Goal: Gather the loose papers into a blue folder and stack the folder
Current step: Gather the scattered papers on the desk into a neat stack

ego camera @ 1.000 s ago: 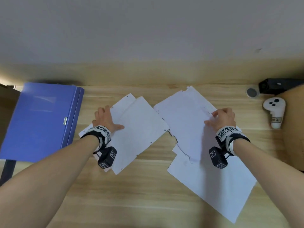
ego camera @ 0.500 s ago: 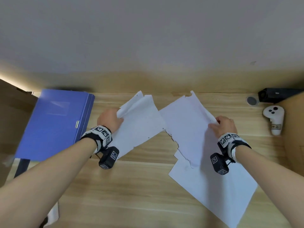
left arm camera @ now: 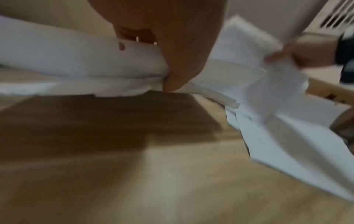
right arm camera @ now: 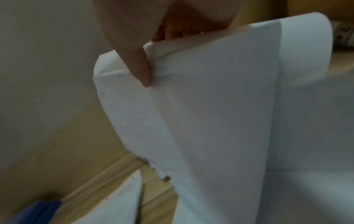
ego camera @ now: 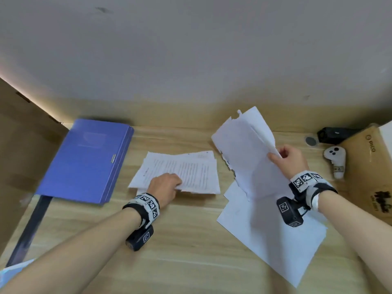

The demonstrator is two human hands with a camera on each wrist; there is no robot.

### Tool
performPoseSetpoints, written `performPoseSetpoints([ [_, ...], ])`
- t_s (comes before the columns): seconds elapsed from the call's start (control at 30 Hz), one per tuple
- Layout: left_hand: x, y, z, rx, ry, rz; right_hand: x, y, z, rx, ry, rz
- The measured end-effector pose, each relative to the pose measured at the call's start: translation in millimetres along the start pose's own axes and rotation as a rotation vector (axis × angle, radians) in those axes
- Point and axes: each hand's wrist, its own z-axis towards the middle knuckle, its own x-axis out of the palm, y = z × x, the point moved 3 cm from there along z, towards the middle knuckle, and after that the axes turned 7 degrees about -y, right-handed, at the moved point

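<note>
1. The surface (ego camera: 191,262) is pale wood grain and carries everything; it runs back to a plain wall.
2. Cardboard (ego camera: 23,158) stands along the left edge, and a brown box (ego camera: 369,166) sits at the right.
3. The folder (ego camera: 84,162) is blue and lies closed and flat at the far left of the surface, well apart from both hands.
4. The blank sheets (ego camera: 275,240) lie flat at the right, overlapping one another, under the right forearm.
5. The torn sheets (ego camera: 246,153), white with a ragged left edge, are lifted and tilted up off the surface above the blank sheets. The right hand (ego camera: 288,162) has its grip closed on their right edge, thumb in front; in the right wrist view the thumb (right arm camera: 141,72) presses into the curled paper (right arm camera: 210,121).
6. The printed sheets (ego camera: 184,172) show lines of text and lie between the folder and the torn sheets. The left hand (ego camera: 164,187) has its grip closed on their near edge, fingers tucked under; in the left wrist view the thumb (left arm camera: 172,81) pinches the stack (left arm camera: 76,60) just above the surface.
7. A white controller (ego camera: 336,162) lies near the box, with a black device (ego camera: 335,134) and a small round disc (ego camera: 311,141) behind it.
</note>
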Motion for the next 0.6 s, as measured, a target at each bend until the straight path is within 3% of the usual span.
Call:
performPoseSetpoints([
  [0.13,63,-10,-35,0.020,0.260,0.043,-21,36,-19,-0.177,-0.044,0.108],
  [0.3,72,-9,-51,0.028,0.293,-0.079,-10,89,-64,-0.424,-0.011,0.020],
  [0.4,63,-3,-58,0.025,0.283,-0.166,36,99,-92,-0.515,0.107,-0.087],
  [0.6,51,14,-84,-0.009,0.105,-0.341,149,82,-153,-0.571,0.388,-0.288],
])
